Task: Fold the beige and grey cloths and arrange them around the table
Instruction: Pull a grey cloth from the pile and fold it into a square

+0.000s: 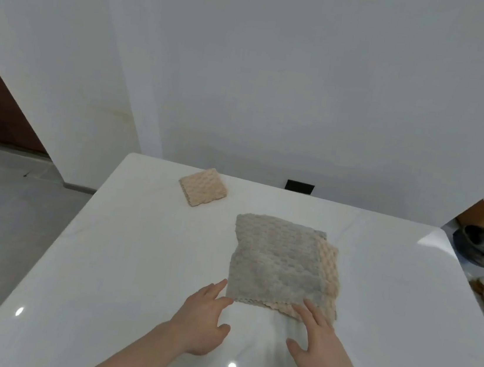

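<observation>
Bumpy grey cloth (276, 260) over beige cloth (330, 275), glossy white table (101, 257), both hands (204, 317) (318, 344) spread at near edge

Bare white table (107, 258) lies left of the left hand (204, 323) and right of the right hand (314, 350). Just ahead of both, the grey cloth (276, 261) blocks the way; a folded beige cloth (203, 187) sits farther ahead, left.

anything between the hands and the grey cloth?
Nothing visible. The left hand and right hand are both open at the near edge of the grey cloth, which lies on top of a beige cloth.
</observation>
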The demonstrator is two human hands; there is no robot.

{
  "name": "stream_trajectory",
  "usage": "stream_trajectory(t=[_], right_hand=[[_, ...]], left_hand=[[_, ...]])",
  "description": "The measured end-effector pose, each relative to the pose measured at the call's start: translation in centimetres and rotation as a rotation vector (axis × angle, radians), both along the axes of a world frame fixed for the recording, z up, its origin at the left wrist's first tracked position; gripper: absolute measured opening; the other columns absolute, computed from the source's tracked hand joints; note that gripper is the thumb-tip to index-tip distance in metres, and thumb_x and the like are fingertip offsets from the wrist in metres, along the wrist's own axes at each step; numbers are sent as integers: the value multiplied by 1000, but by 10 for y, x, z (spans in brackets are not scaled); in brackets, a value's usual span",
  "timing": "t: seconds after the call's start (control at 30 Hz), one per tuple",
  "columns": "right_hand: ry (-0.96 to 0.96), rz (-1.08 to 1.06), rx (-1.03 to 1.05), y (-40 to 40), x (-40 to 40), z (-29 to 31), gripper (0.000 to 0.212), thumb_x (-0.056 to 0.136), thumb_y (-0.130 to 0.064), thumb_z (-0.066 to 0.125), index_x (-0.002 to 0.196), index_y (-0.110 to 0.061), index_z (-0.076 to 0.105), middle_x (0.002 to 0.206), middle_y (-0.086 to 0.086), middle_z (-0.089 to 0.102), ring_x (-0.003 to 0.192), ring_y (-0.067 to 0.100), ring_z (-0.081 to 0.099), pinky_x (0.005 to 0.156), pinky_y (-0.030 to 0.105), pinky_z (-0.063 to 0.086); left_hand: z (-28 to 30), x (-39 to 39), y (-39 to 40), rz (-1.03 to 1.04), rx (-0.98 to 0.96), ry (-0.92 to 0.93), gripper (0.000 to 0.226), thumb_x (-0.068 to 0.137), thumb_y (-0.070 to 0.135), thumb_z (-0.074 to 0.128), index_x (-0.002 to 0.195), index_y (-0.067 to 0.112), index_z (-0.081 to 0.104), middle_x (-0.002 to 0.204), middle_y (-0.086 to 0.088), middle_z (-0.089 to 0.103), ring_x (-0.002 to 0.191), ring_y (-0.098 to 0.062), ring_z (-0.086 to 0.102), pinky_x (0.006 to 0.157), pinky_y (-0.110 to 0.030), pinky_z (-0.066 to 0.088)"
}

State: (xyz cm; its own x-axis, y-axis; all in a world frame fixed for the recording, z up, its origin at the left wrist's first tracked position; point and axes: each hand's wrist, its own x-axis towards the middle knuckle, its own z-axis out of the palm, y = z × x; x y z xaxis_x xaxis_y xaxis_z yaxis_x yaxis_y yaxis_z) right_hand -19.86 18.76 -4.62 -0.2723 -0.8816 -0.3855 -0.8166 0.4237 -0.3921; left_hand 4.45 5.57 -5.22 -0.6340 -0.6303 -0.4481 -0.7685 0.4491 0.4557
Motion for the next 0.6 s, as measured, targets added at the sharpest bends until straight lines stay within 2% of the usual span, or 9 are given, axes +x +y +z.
stream_trajectory(t=[0.13, 0.27, 0.33, 0.43, 0.53, 0.6], right_hand=[[30, -18, -51, -32, -27, -69, 63, 92, -39, 56, 149, -40, 29, 163, -15, 15, 148, 14, 24, 119, 31, 26], [102, -81, -216, -52, -49, -124, 52, 90, -33, 62, 140, -35, 48, 150, -19, 37, 136, 12, 40, 111, 27, 33], [120, -143, -375, -53, -52, -145, 46, 87, -31, 66, 131, -38, 56, 138, -27, 45, 126, 7, 44, 104, 25, 34], [174, -139, -596, -49, -49, -175, 42, 85, -34, 62, 126, -42, 57, 133, -30, 47, 120, 0, 40, 105, 20, 24], [206, -123, -667, -50, -56, -194, 41, 85, -41, 57, 126, -46, 56, 133, -33, 48, 121, 0, 41, 106, 27, 28], [213, -108, -698, -50, -59, -201, 38, 88, -39, 60, 126, -44, 57, 131, -32, 49, 121, 2, 43, 105, 30, 32]], left_hand=[[-74, -27, -17, 4, -59, 68, 56, 100, 38, 47, 155, 28, 37, 170, 8, 0, 156, -16, 3, 125, -30, 7], [-145, -38, -24, 12, -213, 266, 41, 94, 42, 49, 135, 40, 49, 162, 23, 2, 155, -6, 1, 125, -26, 0], [-167, -41, -20, 48, -330, 365, 31, 92, 43, 48, 123, 42, 49, 163, 25, 11, 153, 1, 2, 126, -31, 5], [-191, -45, -15, 68, -487, 434, 29, 90, 48, 46, 119, 43, 47, 160, 27, 18, 151, 3, 9, 125, -29, 6], [-204, -46, -19, 59, -557, 460, 30, 91, 51, 44, 120, 44, 47, 157, 30, 19, 148, 7, 13, 123, -22, 2], [-206, -45, -19, 48, -589, 451, 31, 92, 51, 43, 121, 43, 48, 157, 29, 23, 147, 6, 17, 121, -18, 2]])
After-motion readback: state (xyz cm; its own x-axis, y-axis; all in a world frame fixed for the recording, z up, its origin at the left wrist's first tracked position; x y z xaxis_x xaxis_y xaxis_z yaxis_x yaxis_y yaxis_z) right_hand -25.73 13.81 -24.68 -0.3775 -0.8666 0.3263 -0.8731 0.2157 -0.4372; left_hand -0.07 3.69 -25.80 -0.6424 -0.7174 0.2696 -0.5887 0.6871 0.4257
